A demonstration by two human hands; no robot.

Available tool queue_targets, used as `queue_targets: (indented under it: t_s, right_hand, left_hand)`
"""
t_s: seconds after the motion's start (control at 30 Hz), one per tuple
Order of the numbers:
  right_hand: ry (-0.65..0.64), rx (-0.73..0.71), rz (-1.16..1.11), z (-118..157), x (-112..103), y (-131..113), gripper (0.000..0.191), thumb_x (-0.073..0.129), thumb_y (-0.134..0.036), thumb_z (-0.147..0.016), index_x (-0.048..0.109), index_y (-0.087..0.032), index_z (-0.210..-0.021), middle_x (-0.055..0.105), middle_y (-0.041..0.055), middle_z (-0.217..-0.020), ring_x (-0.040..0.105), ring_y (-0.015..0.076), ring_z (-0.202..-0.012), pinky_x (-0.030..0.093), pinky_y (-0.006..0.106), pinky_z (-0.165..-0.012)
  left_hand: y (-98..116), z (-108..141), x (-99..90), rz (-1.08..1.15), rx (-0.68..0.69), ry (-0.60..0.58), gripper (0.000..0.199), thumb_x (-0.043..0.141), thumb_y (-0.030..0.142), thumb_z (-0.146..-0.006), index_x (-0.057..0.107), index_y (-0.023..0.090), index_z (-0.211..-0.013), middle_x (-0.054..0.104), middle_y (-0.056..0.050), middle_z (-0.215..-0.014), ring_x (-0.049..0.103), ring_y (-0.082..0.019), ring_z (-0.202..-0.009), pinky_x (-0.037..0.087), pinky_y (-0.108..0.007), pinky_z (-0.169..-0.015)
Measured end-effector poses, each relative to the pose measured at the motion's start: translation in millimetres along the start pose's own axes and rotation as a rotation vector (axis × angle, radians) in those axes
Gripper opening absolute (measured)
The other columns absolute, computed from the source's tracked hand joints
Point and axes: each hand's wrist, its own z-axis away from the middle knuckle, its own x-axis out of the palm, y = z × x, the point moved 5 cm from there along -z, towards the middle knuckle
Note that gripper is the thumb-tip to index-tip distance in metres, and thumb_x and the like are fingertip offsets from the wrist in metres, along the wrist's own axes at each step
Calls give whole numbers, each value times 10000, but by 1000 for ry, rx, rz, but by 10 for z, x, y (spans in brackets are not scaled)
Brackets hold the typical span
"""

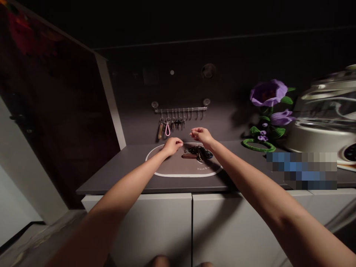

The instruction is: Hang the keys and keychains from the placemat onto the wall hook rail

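My left hand (172, 145) hovers over the left part of a brown oval mat (172, 168) with a white rim, thumb and fingertips drawn together. What it pinches, if anything, is too small to make out. Higher and to the right, my right hand (202, 135) has its fingers curled in a pinch, and I cannot tell what is between them. Below it a pile of keys (198, 151) lies on the mat, with a brown strap (189, 156) and a dark fob (207, 153). Behind my hands, several keys (178, 124) hang from a clear hook rail (182, 109), beside a pink loop (167, 129) and a brown key holder (160, 131).
The grey countertop (111, 172) runs along a dark wall above white cabinet doors (155, 226). Purple fabric flowers (268, 93) with a green ring base (258, 145) stand at right. Past them is a cream appliance (319, 133) with a clear top. A dark door (55, 111) is at left.
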Motion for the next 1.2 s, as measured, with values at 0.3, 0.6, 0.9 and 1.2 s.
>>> queue_targets:
  t_s: [0.3,0.6,0.9,1.2]
  right_hand:
    - [0,-263,583,122,-138,144,137,541,-143,-758,589,-132,-886,668,51,-805,609,116,-755,445,244,-751]
    - [-42,-340,1003,197,-157,266,205,513,-189,-782,631,-148,-944,672,76,-941,602,149,-847,414,227,-745]
    - [-32,-329,1088,147,-114,259,225,486,-175,-783,649,-157,-938,677,72,-941,603,148,-855,404,209,-740]
    - [-32,-308,1091,150,-103,252,226,504,-183,-785,652,-148,-951,676,79,-954,603,152,-880,407,214,-766]
  left_hand:
    - [89,-76,209,-103,-31,-59,133,587,179,-703,690,134,-773,664,-36,-710,561,-119,-647,427,-231,-654]
    - [135,-44,401,-242,-70,-77,147,607,255,-702,705,184,-786,685,-48,-778,580,-144,-721,415,-250,-685]
    - [106,-50,436,-340,-18,-95,122,600,236,-704,694,213,-779,679,-30,-793,577,-160,-762,406,-267,-712]
    - [184,2,406,-422,-7,-145,131,524,207,-755,655,198,-749,654,-42,-866,556,-178,-836,388,-313,-769]
